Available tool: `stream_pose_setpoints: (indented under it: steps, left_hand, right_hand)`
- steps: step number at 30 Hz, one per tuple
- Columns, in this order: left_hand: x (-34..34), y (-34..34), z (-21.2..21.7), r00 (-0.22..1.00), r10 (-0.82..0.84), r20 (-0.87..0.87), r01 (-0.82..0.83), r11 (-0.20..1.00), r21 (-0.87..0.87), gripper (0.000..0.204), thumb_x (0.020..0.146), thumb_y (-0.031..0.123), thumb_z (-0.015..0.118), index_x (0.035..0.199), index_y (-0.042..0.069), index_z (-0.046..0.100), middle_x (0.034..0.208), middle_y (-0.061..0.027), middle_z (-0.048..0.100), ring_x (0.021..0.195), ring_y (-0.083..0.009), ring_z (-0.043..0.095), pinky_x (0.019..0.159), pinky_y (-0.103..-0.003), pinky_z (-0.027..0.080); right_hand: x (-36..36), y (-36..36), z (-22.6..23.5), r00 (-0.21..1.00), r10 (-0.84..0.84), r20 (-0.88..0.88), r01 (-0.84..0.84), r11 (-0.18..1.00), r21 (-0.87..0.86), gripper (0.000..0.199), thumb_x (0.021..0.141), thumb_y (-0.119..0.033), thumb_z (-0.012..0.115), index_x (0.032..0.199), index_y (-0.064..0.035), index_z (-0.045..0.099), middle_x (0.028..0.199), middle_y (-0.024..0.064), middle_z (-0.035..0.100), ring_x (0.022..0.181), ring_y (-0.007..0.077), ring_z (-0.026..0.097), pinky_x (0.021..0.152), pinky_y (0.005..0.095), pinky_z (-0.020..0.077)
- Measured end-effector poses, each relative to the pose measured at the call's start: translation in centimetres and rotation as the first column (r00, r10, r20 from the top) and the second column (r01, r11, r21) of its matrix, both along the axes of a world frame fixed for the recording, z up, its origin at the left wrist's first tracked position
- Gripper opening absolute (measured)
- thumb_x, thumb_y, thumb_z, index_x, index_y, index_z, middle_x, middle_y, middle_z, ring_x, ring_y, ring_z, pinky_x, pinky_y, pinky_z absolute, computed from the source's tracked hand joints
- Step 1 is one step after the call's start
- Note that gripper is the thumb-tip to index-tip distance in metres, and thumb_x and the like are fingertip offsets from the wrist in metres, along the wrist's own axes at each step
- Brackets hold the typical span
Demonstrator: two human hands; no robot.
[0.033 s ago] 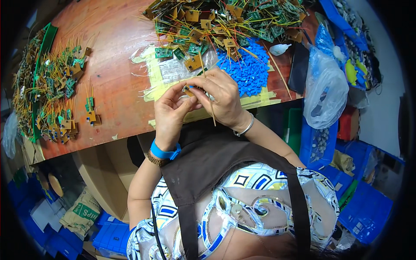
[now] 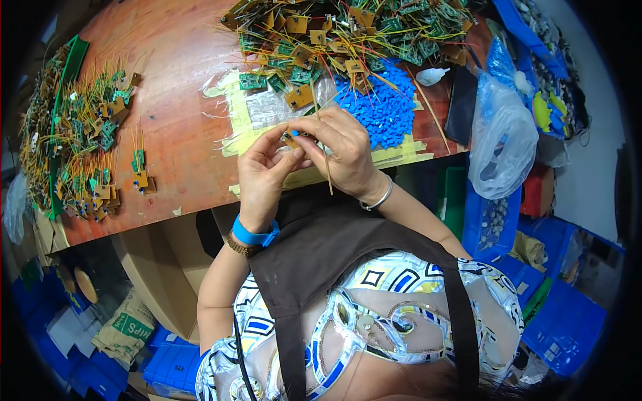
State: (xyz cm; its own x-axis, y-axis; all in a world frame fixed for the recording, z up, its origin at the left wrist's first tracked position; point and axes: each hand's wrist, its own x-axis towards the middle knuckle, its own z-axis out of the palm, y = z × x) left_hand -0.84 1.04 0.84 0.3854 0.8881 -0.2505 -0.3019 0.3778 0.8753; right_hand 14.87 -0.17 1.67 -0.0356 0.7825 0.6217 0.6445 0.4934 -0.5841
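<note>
My left hand [image 2: 267, 170] is closed, pinching a small brown circuit board [image 2: 289, 140] that the fingers mostly hide. Close against it, my right hand [image 2: 341, 144] holds a tiny blue plastic piece [image 2: 296, 134] between thumb and forefinger, at the board's edge. A thin wooden stick [image 2: 328, 170] also runs through the right hand's fingers, its lower end sticking out toward me. Just beyond the hands lies a heap of blue plastic pieces [image 2: 384, 110]. Another brown board [image 2: 298, 97] rests on a clear plastic sheet [image 2: 267, 110] edged with yellow tape.
A large pile of wired boards [image 2: 374, 33] covers the table's far side. More wired boards [image 2: 93, 147] lie at the left beside a green strip [image 2: 70, 60]. On the right are a second stick [image 2: 433, 117], a dark flat object [image 2: 461, 103] and a clear plastic bag [image 2: 501, 147].
The blue piece shows slightly more at my right fingertips, and the fingers have shifted a little. All else looks the same.
</note>
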Motion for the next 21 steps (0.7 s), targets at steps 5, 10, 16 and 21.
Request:
stream_pose_setpoints:
  steps: [5,10,16,21]
  left_hand:
    - [0.09,0.07,0.25,1.000,-0.007,-0.003,0.007,1.000,0.007,0.040,0.091,0.000,0.063,0.129,-0.007,0.053,0.104,-0.0102,0.066,0.088,-0.0141,0.067,0.080,-0.028,0.058]
    - [0.15,0.14,0.24,0.999,-0.032,-0.021,0.032,0.999,0.012,0.038,0.091,0.001,0.063,0.127,-0.006,0.055,0.102,-0.0089,0.066,0.087,-0.0136,0.067,0.079,-0.028,0.058]
    - [0.21,0.16,0.65,0.999,-0.031,-0.025,0.031,0.999,0.012,0.036,0.091,0.001,0.063,0.126,-0.006,0.056,0.099,-0.0079,0.066,0.087,-0.0133,0.067,0.079,-0.028,0.058]
    - [0.05,0.31,0.74,0.998,-0.054,-0.037,0.055,0.998,0.018,0.035,0.091,0.002,0.063,0.125,-0.006,0.057,0.096,-0.0074,0.067,0.086,-0.0134,0.067,0.079,-0.027,0.058]
  right_hand:
    - [0.10,-0.55,0.09,0.999,-0.033,-0.001,0.033,0.999,-0.038,0.029,0.070,0.004,0.076,0.097,-0.0036,0.068,0.085,0.0092,0.069,0.073,0.0261,0.064,0.065,0.0344,0.0496]
    - [0.03,-0.52,0.15,0.999,-0.040,0.006,0.040,0.998,-0.039,0.029,0.070,0.004,0.076,0.097,-0.0033,0.068,0.082,0.0087,0.068,0.072,0.0256,0.065,0.065,0.0341,0.0501]
    - [-0.06,-0.42,0.06,0.999,-0.044,-0.010,0.044,0.998,-0.040,0.027,0.069,0.005,0.077,0.094,-0.0031,0.069,0.080,0.0084,0.068,0.072,0.0242,0.064,0.062,0.0328,0.0500]
    - [-0.16,-0.36,0.06,0.999,-0.053,-0.013,0.053,0.998,-0.039,0.027,0.069,0.005,0.077,0.093,-0.0027,0.069,0.080,0.0084,0.068,0.072,0.0244,0.065,0.063,0.0329,0.0501]
